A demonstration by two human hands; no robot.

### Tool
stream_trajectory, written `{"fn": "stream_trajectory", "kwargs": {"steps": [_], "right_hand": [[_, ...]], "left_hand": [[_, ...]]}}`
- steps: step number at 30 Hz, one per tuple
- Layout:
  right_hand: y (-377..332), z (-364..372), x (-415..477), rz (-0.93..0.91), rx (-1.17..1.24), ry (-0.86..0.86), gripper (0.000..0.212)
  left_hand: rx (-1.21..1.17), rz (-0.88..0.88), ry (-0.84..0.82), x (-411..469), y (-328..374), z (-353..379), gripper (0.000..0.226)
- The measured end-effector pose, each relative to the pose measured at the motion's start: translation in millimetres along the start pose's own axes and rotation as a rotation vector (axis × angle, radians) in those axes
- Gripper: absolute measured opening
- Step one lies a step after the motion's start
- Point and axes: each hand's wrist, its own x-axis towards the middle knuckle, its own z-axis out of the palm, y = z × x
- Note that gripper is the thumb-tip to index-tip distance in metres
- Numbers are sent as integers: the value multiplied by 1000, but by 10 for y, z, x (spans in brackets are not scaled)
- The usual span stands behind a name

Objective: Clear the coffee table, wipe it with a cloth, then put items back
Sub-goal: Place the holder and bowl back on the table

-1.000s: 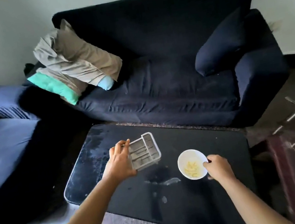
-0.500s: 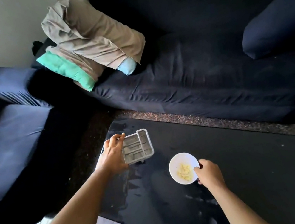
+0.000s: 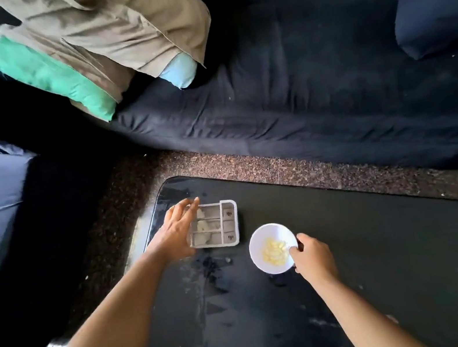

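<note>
Smeared glossy black tabletop (image 3: pixel 388 252): white plastic compartment tray (image 3: pixel 215 224), round white bowl (image 3: pixel 259 241).
Straight-fingered left hand (image 3: pixel 176 234) covers tray's end; right hand (image 3: pixel 313 259) pinches bowl rim; yellowish contents unclear.

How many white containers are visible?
2: a divided tray at the left end of the coffee table, touched by the left hand; a bowl of yellow pieces beside it, gripped by the right hand.

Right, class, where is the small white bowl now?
Head view: the small white bowl sits on the black coffee table, right of the grey divided tray, held by the right hand.
</note>
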Motion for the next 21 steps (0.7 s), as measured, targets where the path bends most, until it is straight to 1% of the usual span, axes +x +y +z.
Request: {"fn": "stream_trajectory", "kwargs": {"steps": [4, 5, 7, 9, 11, 13, 19, 21], "right_hand": [[-42, 71, 19, 51, 51, 41, 14], [-51, 78, 19, 68, 68, 50, 15], [-63, 108, 9, 101, 94, 66, 17], [-74, 127, -2, 128, 95, 89, 13], [-78, 145, -11, 165, 78, 105, 9], [-58, 193, -6, 215, 85, 111, 10], [-236, 270, 12, 338, 269, 144, 13], [-280, 316, 80, 341, 318, 173, 13]], "left_hand": [[-131, 69, 31, 96, -58, -28, 115], [-149, 73, 35, 113, -67, -26, 118], [-154, 69, 28, 134, -97, -18, 132], [-139, 61, -5, 145, -123, 4, 140], [-134, 53, -15, 159, -124, 29, 138], [-129, 24, 3, 175, -116, 41, 135], [-90, 1, 23, 187, -184, 28, 132], [-87, -4, 23, 188, -199, 42, 133]]}}
